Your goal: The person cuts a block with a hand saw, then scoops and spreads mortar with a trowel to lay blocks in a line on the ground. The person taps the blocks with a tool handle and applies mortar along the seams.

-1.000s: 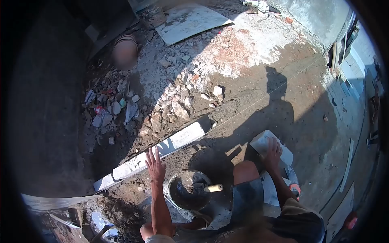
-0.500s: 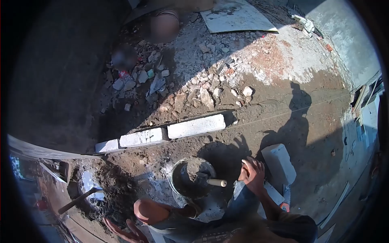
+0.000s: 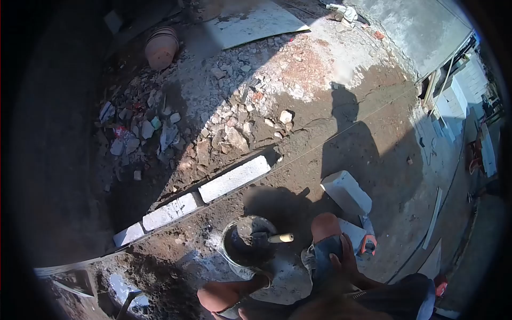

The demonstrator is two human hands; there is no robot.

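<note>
My right hand rests on the dark trouser leg just below my right knee, its fingers laid over the cloth and holding nothing. At the bottom edge, beside my left knee, only fingertips of my left hand show; they look apart, and the rest is out of frame. Between my legs and the block row stands a round bucket of wet mortar, a trowel with a pale wooden handle lying across it. Right of my knee are a loose white block and a saw with a red-orange handle.
White blocks form a slanting row along a taut string. Rubble lies behind them, with stacked pots or buckets and a pale board farther back. A mortar heap with a tool is at lower left.
The view has turned and shifted, so the blocks slant more steeply. My right hand has moved from above the knee down onto the leg; my left hand has gone from lower left to beside my left knee.
</note>
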